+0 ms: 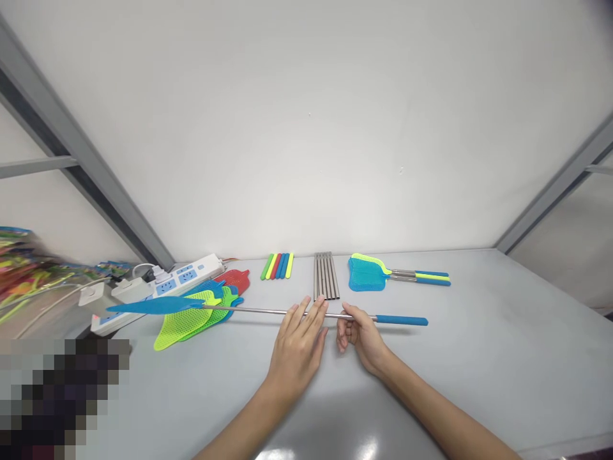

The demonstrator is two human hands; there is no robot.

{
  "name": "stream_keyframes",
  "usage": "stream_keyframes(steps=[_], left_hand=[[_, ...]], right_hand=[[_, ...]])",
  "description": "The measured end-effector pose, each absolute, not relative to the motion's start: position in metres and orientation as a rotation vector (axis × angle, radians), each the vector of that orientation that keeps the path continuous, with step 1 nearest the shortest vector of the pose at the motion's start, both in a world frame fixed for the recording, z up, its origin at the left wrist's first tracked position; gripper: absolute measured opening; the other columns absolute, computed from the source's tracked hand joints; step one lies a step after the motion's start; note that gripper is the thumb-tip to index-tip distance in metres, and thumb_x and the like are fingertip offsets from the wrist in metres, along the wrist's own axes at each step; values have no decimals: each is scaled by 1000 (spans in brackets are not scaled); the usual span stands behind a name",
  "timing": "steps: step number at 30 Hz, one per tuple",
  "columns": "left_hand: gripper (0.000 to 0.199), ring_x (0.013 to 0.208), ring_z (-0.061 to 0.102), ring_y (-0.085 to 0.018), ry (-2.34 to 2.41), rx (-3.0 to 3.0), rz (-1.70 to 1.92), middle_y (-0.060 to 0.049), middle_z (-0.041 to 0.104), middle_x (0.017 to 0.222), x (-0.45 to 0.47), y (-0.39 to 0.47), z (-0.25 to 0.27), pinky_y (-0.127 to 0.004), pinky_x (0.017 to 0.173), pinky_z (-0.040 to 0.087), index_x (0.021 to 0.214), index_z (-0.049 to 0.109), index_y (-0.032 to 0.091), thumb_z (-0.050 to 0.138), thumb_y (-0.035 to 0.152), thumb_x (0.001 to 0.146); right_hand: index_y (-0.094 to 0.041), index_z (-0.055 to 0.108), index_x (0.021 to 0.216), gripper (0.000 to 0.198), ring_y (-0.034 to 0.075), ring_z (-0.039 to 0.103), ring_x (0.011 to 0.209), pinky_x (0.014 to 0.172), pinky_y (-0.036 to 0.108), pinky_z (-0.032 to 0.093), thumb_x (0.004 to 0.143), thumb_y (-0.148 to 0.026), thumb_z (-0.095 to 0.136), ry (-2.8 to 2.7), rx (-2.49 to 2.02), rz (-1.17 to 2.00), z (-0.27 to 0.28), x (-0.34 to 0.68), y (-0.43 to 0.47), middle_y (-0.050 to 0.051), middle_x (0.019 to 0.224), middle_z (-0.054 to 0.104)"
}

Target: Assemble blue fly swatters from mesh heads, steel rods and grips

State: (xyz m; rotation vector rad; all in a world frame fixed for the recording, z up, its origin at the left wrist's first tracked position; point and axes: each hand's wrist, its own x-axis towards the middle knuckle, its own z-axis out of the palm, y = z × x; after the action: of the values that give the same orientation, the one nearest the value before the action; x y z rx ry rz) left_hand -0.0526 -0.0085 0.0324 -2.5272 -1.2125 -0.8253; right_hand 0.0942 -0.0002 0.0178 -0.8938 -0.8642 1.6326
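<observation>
A telescopic fly swatter with its metal shaft [253, 310] drawn out long stretches across in front of me, its blue head [153, 305] at the left and its blue handle [402, 320] at the right. My left hand [297, 345] rests its stretched fingers across the middle of the shaft, thumb apart. Close to the handle, my right hand [364, 335] has thumb and curled fingers closed round the shaft. Beneath the blue head lie loose swatter heads: yellow [184, 319], green [218, 314], blue and red [235, 279].
Along the back lie several coloured handle sleeves [278, 266], several metal tubes [326, 275], and a small stack of short swatters [371, 273] in blue and yellow. A power strip [184, 276] with plugged-in adapters [98, 299] stands at left, beside colourful packaged goods [23, 275]. A white wall [311, 128] closes the back.
</observation>
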Motion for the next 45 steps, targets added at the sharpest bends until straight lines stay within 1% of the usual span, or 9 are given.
stream_keyframes(steps=[5,16,20,27,31,35,39,42,45], left_hand=[[49,120,28,-21,-1178,-2547,-832,-4,40,126,-52,-10,31,-40,95,28,127,28,19,38,15,80],[46,119,30,-19,-1172,-2560,-885,-4,43,124,-53,-9,31,-38,93,26,125,32,20,38,13,79],[41,116,34,-20,-1178,-2564,-947,-5,46,122,-53,-10,34,-38,90,26,120,38,19,38,12,79],[33,104,44,-20,-1143,-2580,-1057,-3,54,114,-56,-12,34,-35,82,28,110,48,20,43,13,78],[27,89,49,-17,-1150,-2590,-1099,-2,61,100,-57,-11,31,-31,77,29,103,51,20,44,13,78],[15,71,50,-14,-1152,-2581,-1044,-1,62,78,-59,-8,33,-29,69,29,91,53,20,45,17,79],[9,58,44,-12,-1108,-2505,-914,2,55,61,-62,-3,36,-28,63,28,78,53,19,46,24,79],[10,55,41,-12,-1017,-2427,-866,2,52,56,-65,2,38,-28,61,27,76,53,18,45,24,79],[9,53,39,-12,-936,-2360,-863,2,51,55,-66,6,40,-28,59,26,78,54,18,45,21,79]], right_hand=[[-13,53,45,46,12,46,34,44,26,39,73,-47,42,-851,-875,1597,20,94,-2,3,37,49],[-12,56,47,43,13,50,40,52,28,41,74,-43,43,-790,-829,1634,20,91,-4,4,43,52],[-12,57,48,43,13,51,43,59,28,41,75,-43,43,-836,-801,1646,24,89,-6,3,44,53],[-13,56,50,47,13,51,46,60,28,39,75,-49,39,-931,-776,1720,28,85,-10,3,43,53],[-13,55,50,49,13,51,47,57,27,37,76,-49,35,-969,-761,1746,28,85,-12,4,43,52],[-14,47,47,41,11,45,41,53,26,34,78,-39,38,-994,-721,1798,28,87,-13,1,38,46],[-17,34,46,35,8,35,38,49,24,27,77,-31,41,-972,-735,1841,31,87,-12,-5,34,29],[-18,31,47,34,7,29,39,48,24,23,78,-30,40,-986,-754,1846,33,88,-11,-7,37,21],[-18,27,46,36,7,27,41,49,24,21,78,-29,40,-1046,-751,1818,36,90,-10,-7,39,20]])
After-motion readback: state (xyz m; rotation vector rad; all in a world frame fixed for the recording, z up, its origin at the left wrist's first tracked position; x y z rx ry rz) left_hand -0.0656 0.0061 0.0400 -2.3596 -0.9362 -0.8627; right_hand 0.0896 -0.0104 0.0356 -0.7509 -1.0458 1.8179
